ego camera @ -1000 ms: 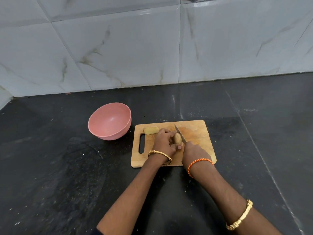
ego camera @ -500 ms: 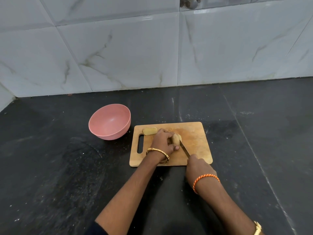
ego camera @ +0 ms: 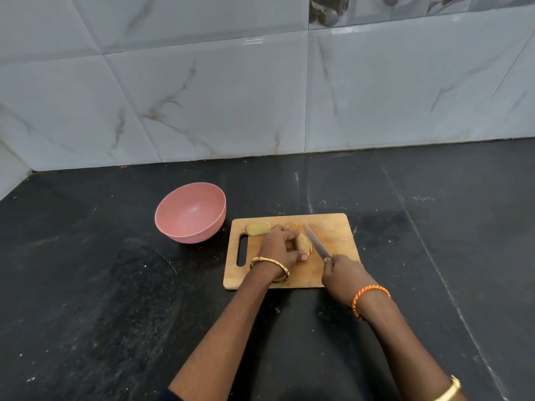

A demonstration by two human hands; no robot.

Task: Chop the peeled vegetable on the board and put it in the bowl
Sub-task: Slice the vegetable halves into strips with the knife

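Note:
A wooden cutting board [ego camera: 333, 227] lies on the black counter. My left hand [ego camera: 279, 247] pins a peeled potato piece [ego camera: 302, 244] to the board's middle. My right hand [ego camera: 344, 273] grips a knife [ego camera: 317, 245] by the handle. Its blade rests against the right side of that piece, tip pointing away from me. A second potato half [ego camera: 257, 228] lies cut side down near the board's far left corner, beside the handle slot. The pink bowl [ego camera: 189, 212] stands left of the board, with nothing inside.
The black stone counter [ego camera: 115, 285] stretches around the board on all sides. A marble-tiled wall [ego camera: 260, 96] closes off the back. The bowl sits a short gap from the board's left edge.
My right hand has slid the knife forward again along the potato piece after drawing it back. The left hand holds the piece in the same spot. The camera has tilted up slightly.

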